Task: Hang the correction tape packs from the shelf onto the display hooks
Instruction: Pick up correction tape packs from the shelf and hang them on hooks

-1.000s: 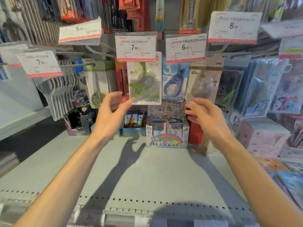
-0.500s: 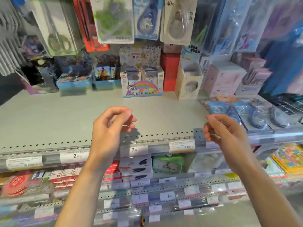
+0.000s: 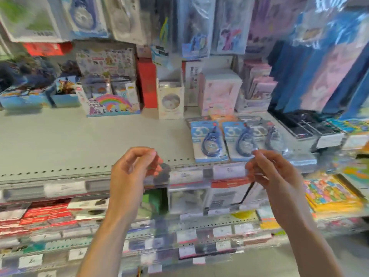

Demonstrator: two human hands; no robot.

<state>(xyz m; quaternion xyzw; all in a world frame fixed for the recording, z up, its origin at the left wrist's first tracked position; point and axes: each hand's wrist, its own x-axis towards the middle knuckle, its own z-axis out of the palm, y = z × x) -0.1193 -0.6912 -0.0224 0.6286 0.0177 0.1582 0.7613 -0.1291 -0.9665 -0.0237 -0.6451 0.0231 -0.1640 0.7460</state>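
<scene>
Nothing is held: the left hand (image 3: 132, 172) and right hand (image 3: 276, 174) hover loosely curled over the shelf's (image 3: 79, 140) front edge. The correction tape packs (image 3: 208, 141) lie flat near that edge, rightward. A reach-for-pickup step is judged; the nearest pack should be pinched next.

We see a brightly and evenly lit scene, with only a soft dark shadow under the left hand (image 3: 135, 172) on the pale shelf (image 3: 79, 140). Motion blur smears nearly everything, worst in the hanging packs (image 3: 123, 19) along the top and the price labels (image 3: 63, 188) below. Plastic wrappers at upper right (image 3: 319, 27) throw white glare. Wide-angle distortion bends the shelf edges towards the corners.
</scene>
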